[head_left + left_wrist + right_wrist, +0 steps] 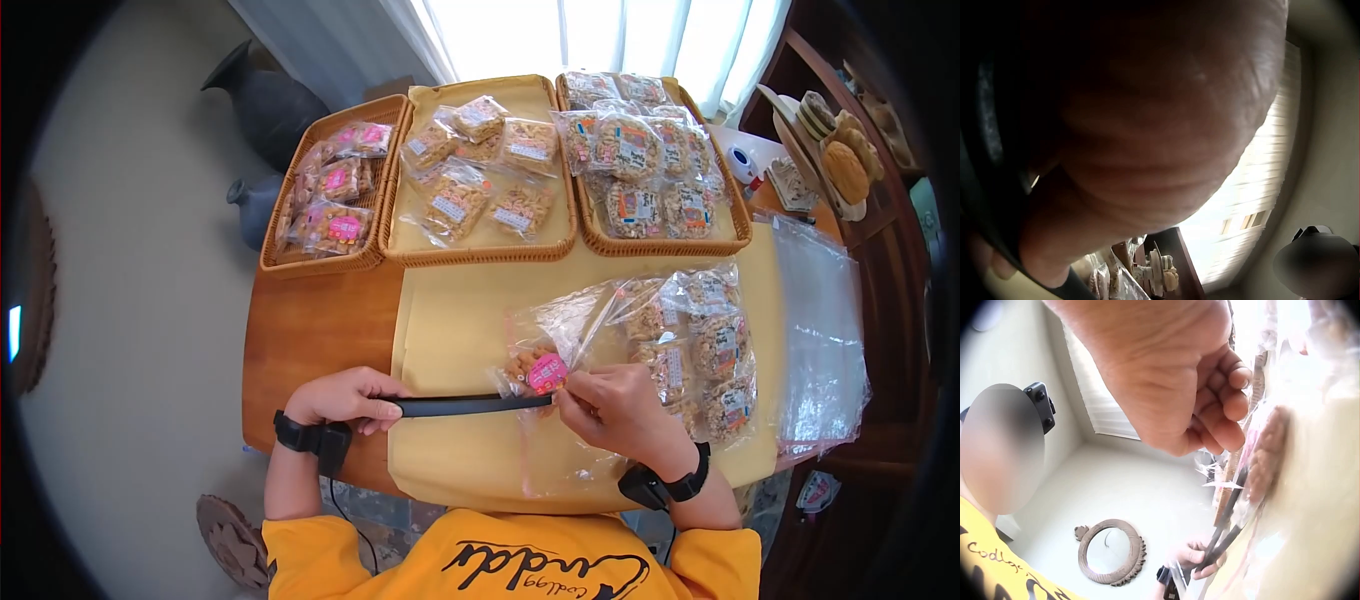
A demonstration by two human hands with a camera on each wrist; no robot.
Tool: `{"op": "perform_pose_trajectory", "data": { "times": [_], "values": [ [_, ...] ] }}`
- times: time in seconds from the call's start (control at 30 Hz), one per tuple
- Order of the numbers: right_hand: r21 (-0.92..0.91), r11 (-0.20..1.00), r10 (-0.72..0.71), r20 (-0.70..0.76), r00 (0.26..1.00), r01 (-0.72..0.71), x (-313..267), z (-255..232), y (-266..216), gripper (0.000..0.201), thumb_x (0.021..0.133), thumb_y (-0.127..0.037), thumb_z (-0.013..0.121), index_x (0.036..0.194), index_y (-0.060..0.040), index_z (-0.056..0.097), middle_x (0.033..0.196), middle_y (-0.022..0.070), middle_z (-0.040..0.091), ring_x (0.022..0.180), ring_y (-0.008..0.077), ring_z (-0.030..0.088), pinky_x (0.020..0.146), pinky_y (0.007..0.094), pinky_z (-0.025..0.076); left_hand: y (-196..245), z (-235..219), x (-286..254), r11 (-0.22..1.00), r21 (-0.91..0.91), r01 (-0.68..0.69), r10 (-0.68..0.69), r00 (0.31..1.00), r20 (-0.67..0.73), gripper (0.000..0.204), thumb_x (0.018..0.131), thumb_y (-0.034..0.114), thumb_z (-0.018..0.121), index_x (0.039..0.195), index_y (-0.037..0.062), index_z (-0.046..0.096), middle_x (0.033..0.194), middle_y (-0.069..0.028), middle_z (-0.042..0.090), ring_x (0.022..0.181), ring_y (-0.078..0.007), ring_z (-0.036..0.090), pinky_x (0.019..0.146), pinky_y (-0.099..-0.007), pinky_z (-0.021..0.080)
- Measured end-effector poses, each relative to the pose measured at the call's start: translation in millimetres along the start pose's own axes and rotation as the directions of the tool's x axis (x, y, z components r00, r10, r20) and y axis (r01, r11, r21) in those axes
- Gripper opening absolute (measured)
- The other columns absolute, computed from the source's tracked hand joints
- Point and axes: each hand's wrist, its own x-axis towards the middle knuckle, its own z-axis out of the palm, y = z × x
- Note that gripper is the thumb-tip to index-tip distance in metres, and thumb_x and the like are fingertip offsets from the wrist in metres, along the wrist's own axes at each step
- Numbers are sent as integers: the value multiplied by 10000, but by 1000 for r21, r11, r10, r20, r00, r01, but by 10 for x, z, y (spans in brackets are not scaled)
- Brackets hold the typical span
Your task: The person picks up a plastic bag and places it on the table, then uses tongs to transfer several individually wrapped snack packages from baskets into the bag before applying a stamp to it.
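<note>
In the head view my left hand [350,398] grips one end of a long black strip-shaped tool [450,405]; the left wrist view shows that hand [1147,125] very close. My right hand [625,410] has curled fingers and pinches plastic at the edge of a small clear bag of brown snack pieces with a round pink label [548,372], by the tool's far end. Seen from the right wrist, two black arms of the tool [1229,540] stand slightly apart near the bag. The exact fingertip contact of the right hand [1191,394] is partly hidden.
A large clear bag holding several snack packs [722,345] lies right of the small bag. Three wicker trays [480,252] of packets line the table's back. Flat plastic bags [820,330] lie at the right edge, beside a shelf. Dark vases [265,105] stand back left.
</note>
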Motion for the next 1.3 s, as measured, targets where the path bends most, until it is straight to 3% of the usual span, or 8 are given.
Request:
{"op": "perform_pose_trajectory", "data": {
  "times": [0.07, 0.17, 0.27, 0.57, 0.67, 0.8, 1.07, 1.3],
  "values": [
    [-8, 1000, -1, -7, 1000, 1, -8, 30, 11, 173, 747, -61, 674, 652, -75, 530, 509, 77, 514, 476, 252, 567, 458, 353, 451, 143, -79, 143, 1000, 17, -20, 20, 1000, 18, 266, 939, 168, 603, 1124, -21, 630, 750, 1, 581, 588, -66, 499, 541, -220, 415],
    [-10, 1000, -9, -16, 1000, 9, -1, 28, 19, 210, 751, -50, 661, 624, -65, 494, 509, 83, 489, 476, 256, 551, 458, 360, 441, 324, -172, 333, 991, 28, -133, 134, 988, -72, 319, 948, 187, 595, 1179, -33, 606, 761, 2, 593, 573, -49, 498, 523, -202, 411],
    [2, 1000, -21, -21, 1000, 21, 0, 31, 38, 239, 753, -37, 649, 603, -57, 464, 513, 88, 469, 481, 259, 538, 451, 364, 431, 426, -189, 322, 986, 86, -141, 151, 981, -122, 339, 948, 188, 595, 1205, -33, 598, 773, 1, 608, 563, -46, 496, 520, -196, 412],
    [-44, 999, -27, 19, 999, 28, -45, 54, 80, 170, 769, -89, 654, 659, -74, 525, 531, 82, 541, 510, 253, 597, 477, 371, 467, 229, -55, -184, 992, -40, -121, 109, 967, -230, 307, 929, 174, 616, 1183, 1, 610, 773, 15, 603, 578, -41, 496, 511, -197, 396],
    [-41, 999, -33, 13, 999, 34, -47, 61, 77, 163, 764, -90, 655, 662, -75, 528, 539, 84, 546, 514, 256, 598, 476, 373, 466, 266, 59, -282, 998, 64, -23, 36, 976, -214, 311, 917, 178, 635, 1183, 17, 616, 763, 19, 594, 578, -39, 485, 521, -201, 395],
    [-35, 999, -39, 3, 999, 39, -39, 61, 77, 158, 760, -88, 657, 665, -74, 532, 536, 83, 540, 510, 261, 591, 479, 377, 466, 305, 240, -131, 988, 152, -21, 57, 970, -235, 338, 912, 193, 648, 1196, 11, 620, 729, 27, 575, 590, -55, 501, 538, -216, 421],
    [-48, 997, -52, 23, 998, 53, -52, 69, 94, 156, 762, -87, 657, 669, -73, 533, 535, 78, 539, 519, 258, 591, 497, 372, 472, 367, 453, 78, 986, 156, -63, 105, 955, -279, 363, 943, 268, 614, 1183, -4, 622, 727, 34, 568, 601, -45, 508, 541, -197, 423],
    [-46, 996, -69, 17, 997, 70, -53, 81, 97, 150, 766, -87, 656, 684, -70, 532, 537, 79, 540, 523, 260, 593, 498, 378, 474, 219, 544, 130, 997, -23, -75, 68, 967, -244, 229, 957, 214, 587, 1029, 0, 628, 725, 20, 589, 580, -53, 534, 530, -201, 434]
  ]
}}
